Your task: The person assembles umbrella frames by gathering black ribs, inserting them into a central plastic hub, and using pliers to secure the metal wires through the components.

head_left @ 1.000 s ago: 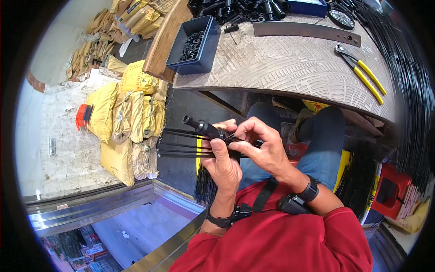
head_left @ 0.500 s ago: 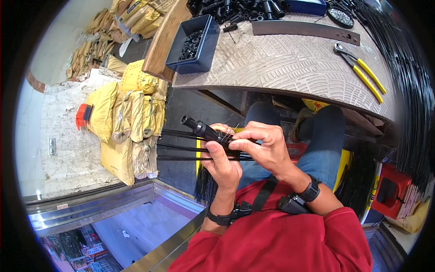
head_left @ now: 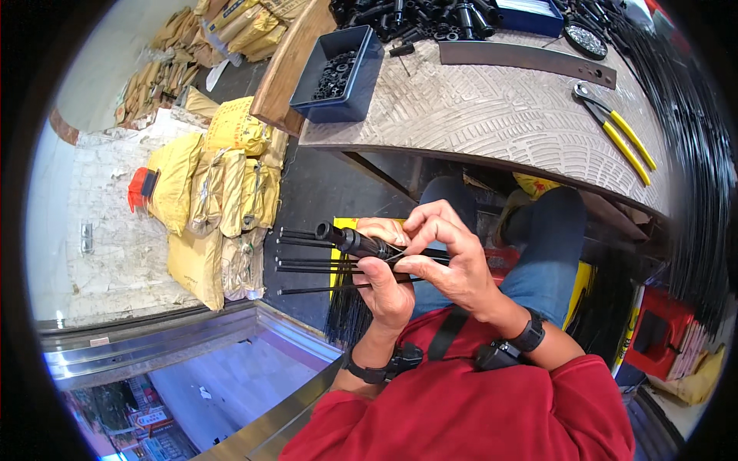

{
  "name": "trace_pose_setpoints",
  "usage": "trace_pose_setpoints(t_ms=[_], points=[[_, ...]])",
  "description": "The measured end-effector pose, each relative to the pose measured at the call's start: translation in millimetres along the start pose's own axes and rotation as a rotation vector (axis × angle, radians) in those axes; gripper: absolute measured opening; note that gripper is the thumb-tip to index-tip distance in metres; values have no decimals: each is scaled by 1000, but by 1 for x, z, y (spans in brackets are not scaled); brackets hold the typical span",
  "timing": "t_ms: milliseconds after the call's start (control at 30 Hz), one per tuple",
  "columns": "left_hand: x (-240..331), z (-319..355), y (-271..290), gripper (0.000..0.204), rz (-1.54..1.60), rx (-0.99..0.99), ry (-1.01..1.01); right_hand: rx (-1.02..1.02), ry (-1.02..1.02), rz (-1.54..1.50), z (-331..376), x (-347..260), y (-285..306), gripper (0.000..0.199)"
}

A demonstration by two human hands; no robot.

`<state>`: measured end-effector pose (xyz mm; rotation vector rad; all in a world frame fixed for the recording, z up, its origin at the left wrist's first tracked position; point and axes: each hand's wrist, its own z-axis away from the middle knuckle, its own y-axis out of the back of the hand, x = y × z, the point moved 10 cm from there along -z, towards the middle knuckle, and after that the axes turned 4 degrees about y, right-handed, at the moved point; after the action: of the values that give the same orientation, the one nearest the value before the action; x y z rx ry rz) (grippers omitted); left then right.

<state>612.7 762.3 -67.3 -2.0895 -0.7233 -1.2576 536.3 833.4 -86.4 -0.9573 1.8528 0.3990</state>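
Note:
A black tubular part (head_left: pixel 355 242) with a flared, hollow end points up and to the left. My left hand (head_left: pixel 387 296) is closed around it, thumb along the near side. Several thin black rods (head_left: pixel 311 269) with small pale tips run out leftward past that hand. At the tube's rear end my right hand (head_left: pixel 453 261) has its thumb and index finger drawn together on a thin wire (head_left: pixel 397 254). Its other fingers are bent above. My fingers hide where the rods meet the tube.
Beyond my lap stands a workbench (head_left: pixel 492 107) with a blue bin (head_left: pixel 338 111) of small black rings, a flat metal bar (head_left: pixel 530 63), yellow-handled pliers (head_left: pixel 615 131) and a dish of small metal pieces (head_left: pixel 586 40). Long black rods (head_left: pixel 703 154) hang at right; yellow sacks (head_left: pixel 231 184) are stacked at left.
The tube has turned and shifted slightly right and down, and the rods have fanned apart. My right index finger has lifted and bent more, with the thumb lower. The view has shifted a little.

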Motion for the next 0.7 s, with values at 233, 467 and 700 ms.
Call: trace_pose_setpoints(t_ms=[233,467,700], points=[[0,2,-2,48,-27,-5,18,-66,-197,-370,6,24,-13,28],[-1,6,-6,46,-26,-3,-13,-86,-274,-514,3,32,-12,29],[-2,2,-25,49,-57,-115,-4,-10,-264,-492,5,28,7,31]])
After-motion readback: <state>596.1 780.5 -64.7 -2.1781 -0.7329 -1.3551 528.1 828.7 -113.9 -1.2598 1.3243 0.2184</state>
